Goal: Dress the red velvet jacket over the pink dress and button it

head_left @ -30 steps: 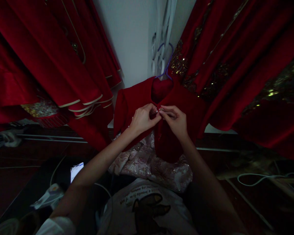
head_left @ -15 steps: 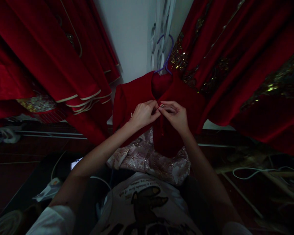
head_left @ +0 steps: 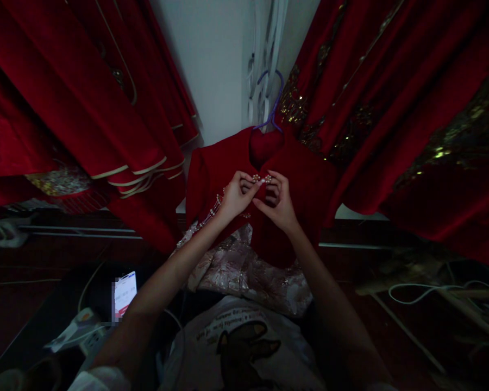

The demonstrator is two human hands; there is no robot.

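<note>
A red jacket hangs on a purple hanger, its front facing me. At its front opening, below the neckline, sits a beaded clasp with a flower-like cluster on each side. My left hand pinches the left part of the clasp between thumb and fingers. The curled fingers of my right hand are at the right cluster, with the thumb lower, against the jacket front. A lower small beaded ornament shows on the jacket. Strung beads run beside my left wrist.
Shiny patterned fabric lies over my lap beneath the jacket. Red garments hang at left, and gold-sequined red garments at right. A lit phone and a power strip lie at lower left. A pale cord lies at right.
My hands have drawn slightly apart, baring both clusters of the clasp. My right thumb has moved down and left. The view has shifted, showing more of the phone and strung beads.
</note>
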